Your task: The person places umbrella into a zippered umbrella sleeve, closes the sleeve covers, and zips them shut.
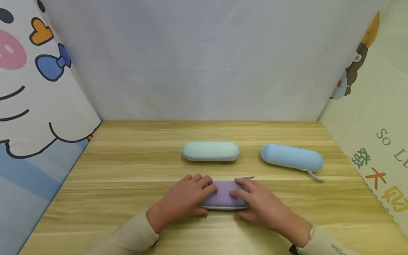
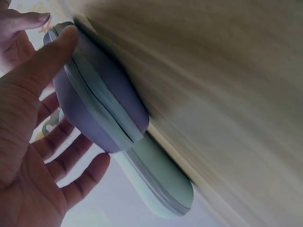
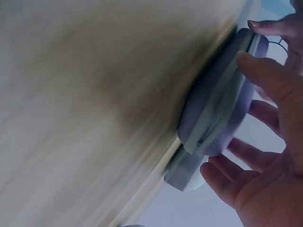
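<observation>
A purple zip-up glasses case (image 1: 224, 194) lies lengthwise near the front of the wooden table, between both hands. My left hand (image 1: 188, 198) grips its left end, the thumb at the front side and the fingers over the top. At the opposite end my right hand (image 1: 264, 205) holds it the same way, two fingers bent over the lid. In the left wrist view the thumb (image 2: 66, 38) presses beside the pale zip band (image 2: 102, 101), which appears closed along the visible side. A thin strap (image 1: 249, 177) sticks out behind the right hand.
Behind the purple case lies a mint green case (image 1: 211, 151). To its right a light blue case (image 1: 291, 157) sits slightly slanted, its grey strap (image 1: 313, 175) trailing on the table (image 1: 127, 152). Cloth walls with printed cartoons (image 1: 38, 92) border the left, back and right.
</observation>
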`<state>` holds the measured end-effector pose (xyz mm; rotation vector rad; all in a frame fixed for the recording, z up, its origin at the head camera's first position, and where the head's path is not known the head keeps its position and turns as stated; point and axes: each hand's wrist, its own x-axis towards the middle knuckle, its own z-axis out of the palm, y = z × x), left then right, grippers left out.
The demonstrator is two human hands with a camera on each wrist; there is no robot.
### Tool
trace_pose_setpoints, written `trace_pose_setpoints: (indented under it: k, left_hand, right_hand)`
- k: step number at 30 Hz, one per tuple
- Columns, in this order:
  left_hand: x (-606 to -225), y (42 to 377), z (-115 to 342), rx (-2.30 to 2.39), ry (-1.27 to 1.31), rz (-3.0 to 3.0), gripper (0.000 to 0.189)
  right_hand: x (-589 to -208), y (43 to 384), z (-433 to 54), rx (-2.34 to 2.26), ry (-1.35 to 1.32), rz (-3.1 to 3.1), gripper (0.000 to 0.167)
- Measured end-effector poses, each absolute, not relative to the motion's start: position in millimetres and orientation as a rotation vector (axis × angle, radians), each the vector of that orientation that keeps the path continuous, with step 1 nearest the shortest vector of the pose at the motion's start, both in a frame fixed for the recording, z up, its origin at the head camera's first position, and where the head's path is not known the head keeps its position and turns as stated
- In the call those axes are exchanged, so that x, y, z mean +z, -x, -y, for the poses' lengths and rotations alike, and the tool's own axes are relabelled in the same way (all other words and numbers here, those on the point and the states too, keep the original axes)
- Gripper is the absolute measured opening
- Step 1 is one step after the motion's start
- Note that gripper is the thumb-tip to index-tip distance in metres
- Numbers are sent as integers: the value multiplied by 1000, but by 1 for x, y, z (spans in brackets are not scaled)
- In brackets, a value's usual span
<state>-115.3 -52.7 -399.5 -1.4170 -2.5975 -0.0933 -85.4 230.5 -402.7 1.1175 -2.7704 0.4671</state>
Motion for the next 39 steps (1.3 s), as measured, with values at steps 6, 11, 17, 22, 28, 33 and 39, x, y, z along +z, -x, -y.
trace_pose_setpoints:
  k: [6,11,17,22,28,33,39]
  left_hand:
    - [-401,114,45,24,1362,2620,79]
    - [-403,112,38,82,1314,2594,74]
    - [-404,110,26,140,1221,2566,85]
    - [-400,113,22,144,1147,2491,73]
    - [-396,117,27,87,1144,2512,60]
    - [-397,124,46,13,1067,2663,63]
    - [-400,131,64,-13,1097,2584,49]
  right_hand:
    - [-410,87,-225,436,-1076,2796,61]
    - [-410,91,-222,454,-1047,2801,61]
    - [-403,92,-215,656,-951,2827,55]
    - [-392,93,-204,889,-832,2796,51]
    - [-385,93,-201,938,-757,2800,50]
    - [-387,96,-206,1014,-754,2817,46]
    - [-393,99,-218,1098,-793,2835,38]
